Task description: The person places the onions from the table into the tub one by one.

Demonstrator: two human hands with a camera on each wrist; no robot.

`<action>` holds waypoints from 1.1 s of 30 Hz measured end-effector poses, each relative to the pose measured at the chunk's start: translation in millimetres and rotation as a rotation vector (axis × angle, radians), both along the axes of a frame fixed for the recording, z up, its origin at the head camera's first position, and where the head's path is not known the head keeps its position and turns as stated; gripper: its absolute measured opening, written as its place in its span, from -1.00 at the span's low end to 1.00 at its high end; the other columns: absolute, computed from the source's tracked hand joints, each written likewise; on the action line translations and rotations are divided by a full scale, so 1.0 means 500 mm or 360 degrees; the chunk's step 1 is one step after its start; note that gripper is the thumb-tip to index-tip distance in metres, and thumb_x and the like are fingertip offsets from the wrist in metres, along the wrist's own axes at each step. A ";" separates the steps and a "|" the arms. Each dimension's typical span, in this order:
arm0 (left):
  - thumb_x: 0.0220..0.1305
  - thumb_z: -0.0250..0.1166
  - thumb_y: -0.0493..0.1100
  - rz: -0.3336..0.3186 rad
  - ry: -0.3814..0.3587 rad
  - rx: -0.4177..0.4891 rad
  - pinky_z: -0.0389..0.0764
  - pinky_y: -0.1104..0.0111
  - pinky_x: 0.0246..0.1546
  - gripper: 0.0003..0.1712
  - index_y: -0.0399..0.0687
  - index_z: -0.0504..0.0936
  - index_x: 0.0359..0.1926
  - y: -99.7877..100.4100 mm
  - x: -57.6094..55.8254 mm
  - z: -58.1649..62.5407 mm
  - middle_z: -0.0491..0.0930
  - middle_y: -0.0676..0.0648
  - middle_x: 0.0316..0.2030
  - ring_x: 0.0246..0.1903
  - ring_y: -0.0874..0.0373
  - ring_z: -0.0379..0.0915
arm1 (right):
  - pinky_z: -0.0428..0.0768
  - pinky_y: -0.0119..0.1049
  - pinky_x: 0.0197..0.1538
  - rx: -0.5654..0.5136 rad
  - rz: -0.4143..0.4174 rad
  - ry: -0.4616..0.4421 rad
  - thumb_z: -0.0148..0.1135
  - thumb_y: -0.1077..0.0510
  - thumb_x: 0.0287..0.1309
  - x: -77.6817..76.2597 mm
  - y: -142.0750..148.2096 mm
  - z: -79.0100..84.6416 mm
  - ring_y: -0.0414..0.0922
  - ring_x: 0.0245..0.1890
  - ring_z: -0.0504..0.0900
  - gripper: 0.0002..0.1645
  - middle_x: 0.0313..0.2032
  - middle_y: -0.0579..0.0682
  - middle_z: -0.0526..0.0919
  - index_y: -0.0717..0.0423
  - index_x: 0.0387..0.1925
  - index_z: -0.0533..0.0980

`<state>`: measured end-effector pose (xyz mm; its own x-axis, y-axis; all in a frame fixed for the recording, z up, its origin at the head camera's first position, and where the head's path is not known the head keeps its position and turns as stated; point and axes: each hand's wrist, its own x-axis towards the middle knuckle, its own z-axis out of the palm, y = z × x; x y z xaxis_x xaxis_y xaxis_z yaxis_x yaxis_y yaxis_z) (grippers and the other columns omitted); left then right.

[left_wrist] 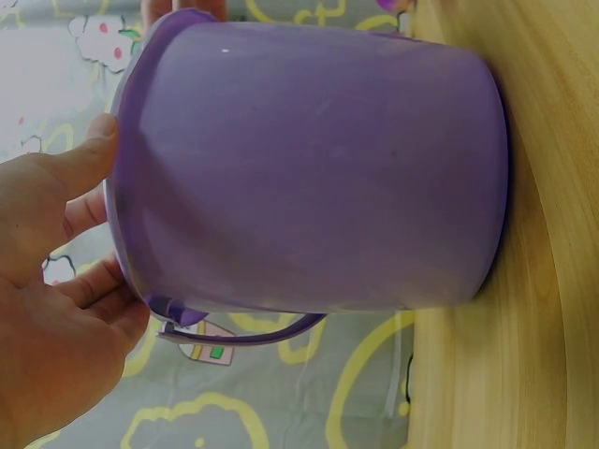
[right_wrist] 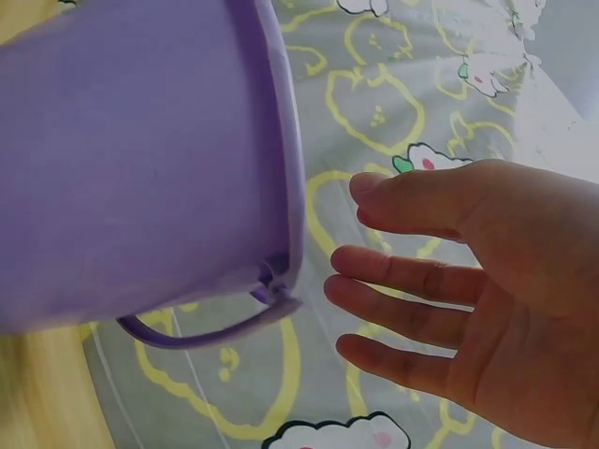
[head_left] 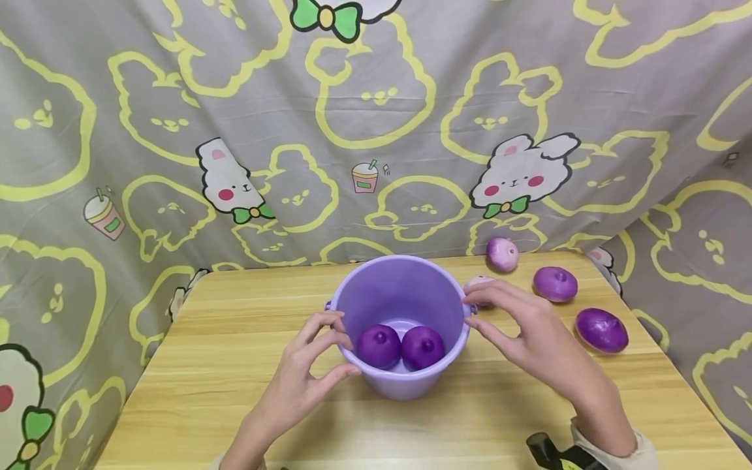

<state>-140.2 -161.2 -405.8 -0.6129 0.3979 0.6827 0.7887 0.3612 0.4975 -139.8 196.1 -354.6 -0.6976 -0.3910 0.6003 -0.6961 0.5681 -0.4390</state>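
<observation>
A light purple bucket [head_left: 405,385] stands upright on the wooden table. Inside it, two dark purple onions [head_left: 378,347] lie side by side on the bottom. My left hand [head_left: 311,359] holds the bucket's rim at the left, its thumb on the near side and fingertips reaching over the edge. In the left wrist view, some fingertips pass behind the rim, close to the handle joint [left_wrist: 175,311]. My right hand [right_wrist: 449,290] is beside the rim on the right, fingers spread and a gap showing between them and the bucket. The bucket's handle [right_wrist: 211,339] hangs down behind it.
Right of the bucket lie a pale pink onion [head_left: 501,254], a purple onion [head_left: 555,284] and a darker one [head_left: 602,330]. Another pale onion [head_left: 480,282] is partly hidden by my right hand. A patterned curtain [head_left: 399,117] borders the table [head_left: 235,339].
</observation>
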 end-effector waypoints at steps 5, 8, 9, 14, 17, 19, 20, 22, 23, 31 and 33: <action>0.17 0.54 -0.02 0.0001 -0.0004 -0.0005 0.41 0.25 0.42 -0.73 0.05 0.65 -0.19 0.001 0.000 0.000 0.51 0.01 0.04 0.21 -0.15 0.48 | 0.48 -0.47 0.33 -0.0033 -0.0001 0.0020 0.56 0.36 0.02 0.000 0.014 0.005 -0.15 0.20 0.60 -0.44 0.09 -0.23 0.67 -0.09 0.05 0.64; 0.16 0.54 -0.03 -0.0002 -0.0008 -0.0002 0.41 0.24 0.42 -0.73 0.06 0.65 -0.19 0.000 0.000 -0.001 0.51 0.01 0.04 0.22 -0.14 0.47 | 0.49 -0.47 0.32 -0.0043 -0.0001 0.0031 0.57 0.38 0.00 -0.003 0.020 0.006 -0.17 0.21 0.59 -0.40 0.09 -0.24 0.67 -0.12 0.07 0.64; 0.16 0.55 -0.04 -0.0004 -0.0008 0.0000 0.41 0.24 0.42 -0.73 0.07 0.65 -0.18 0.000 0.000 -0.001 0.51 0.01 0.04 0.22 -0.13 0.47 | 0.50 -0.48 0.30 -0.0042 -0.0003 0.0037 0.57 0.38 0.00 -0.003 0.021 0.006 -0.18 0.20 0.60 -0.39 0.09 -0.25 0.67 -0.14 0.07 0.63; 0.16 0.55 -0.05 -0.0012 -0.0009 0.0010 0.41 0.24 0.42 -0.72 0.06 0.65 -0.18 0.000 0.000 -0.002 0.51 0.00 0.04 0.24 -0.06 0.45 | 0.52 -0.51 0.27 -0.0030 -0.0002 0.0078 0.57 0.39 -0.01 -0.008 0.030 0.007 -0.18 0.13 0.65 -0.35 0.07 -0.26 0.69 -0.14 0.10 0.63; 0.16 0.55 -0.05 -0.0016 -0.0008 0.0011 0.42 0.24 0.41 -0.72 0.07 0.65 -0.17 0.001 0.000 -0.001 0.51 0.00 0.04 0.24 -0.06 0.45 | 0.49 -0.55 0.27 -0.0024 -0.0046 0.0082 0.57 0.39 -0.02 -0.008 0.038 0.005 -0.20 0.11 0.65 -0.35 0.07 -0.26 0.69 -0.13 0.10 0.63; 0.16 0.55 -0.05 -0.0017 -0.0012 0.0010 0.42 0.24 0.41 -0.72 0.09 0.65 -0.16 0.001 -0.001 -0.001 0.50 0.00 0.05 0.24 -0.06 0.45 | 0.48 -0.59 0.25 -0.0010 -0.0083 0.0082 0.58 0.38 -0.02 -0.007 0.044 0.004 -0.21 0.09 0.65 -0.36 0.05 -0.23 0.70 -0.12 0.10 0.63; 0.16 0.55 -0.05 -0.0019 -0.0015 0.0010 0.42 0.24 0.41 -0.72 0.09 0.65 -0.16 0.002 -0.001 -0.001 0.50 0.00 0.05 0.24 -0.05 0.45 | 0.47 -0.61 0.24 -0.0003 -0.0100 0.0077 0.58 0.38 -0.01 -0.007 0.047 0.003 -0.22 0.09 0.64 -0.38 0.04 -0.22 0.70 -0.11 0.09 0.63; 0.15 0.55 -0.06 -0.0021 -0.0022 0.0009 0.43 0.24 0.40 -0.72 0.08 0.65 -0.16 0.002 -0.001 -0.001 0.50 0.00 0.06 0.23 -0.05 0.45 | 0.45 -0.63 0.24 0.0011 -0.0135 0.0060 0.57 0.37 0.00 -0.006 0.052 0.003 -0.23 0.08 0.63 -0.40 0.03 -0.19 0.70 -0.09 0.08 0.63; 0.15 0.55 -0.06 -0.0024 -0.0022 0.0009 0.43 0.24 0.40 -0.71 0.07 0.65 -0.17 0.003 -0.001 -0.001 0.50 -0.01 0.06 0.23 -0.05 0.46 | 0.44 -0.65 0.24 0.0017 -0.0153 0.0051 0.57 0.37 0.00 -0.005 0.055 0.004 -0.23 0.08 0.63 -0.41 0.02 -0.19 0.70 -0.07 0.07 0.64; 0.16 0.55 -0.05 -0.0016 -0.0028 0.0005 0.43 0.24 0.40 -0.72 0.02 0.65 -0.18 0.001 -0.001 -0.001 0.50 0.00 0.07 0.23 -0.05 0.46 | 0.43 -0.71 0.15 0.0039 -0.0298 -0.0003 0.56 0.35 0.05 0.001 0.076 0.011 -0.31 0.10 0.57 -0.43 0.03 -0.24 0.68 -0.13 0.08 0.63; 0.17 0.54 -0.04 -0.0011 -0.0022 0.0005 0.43 0.24 0.40 -0.72 0.03 0.65 -0.18 0.001 -0.001 -0.001 0.50 0.00 0.06 0.23 -0.05 0.46 | 0.45 -0.73 0.13 0.0034 -0.0320 -0.0016 0.56 0.35 0.05 0.001 0.082 0.012 -0.35 0.09 0.56 -0.43 0.04 -0.24 0.68 -0.11 0.09 0.63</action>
<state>-140.8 -160.8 -406.4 -0.6195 0.4001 0.6754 0.7842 0.3542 0.5094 -139.2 237.3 -348.8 -0.7690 -0.2558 0.5858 -0.5632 0.7046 -0.4317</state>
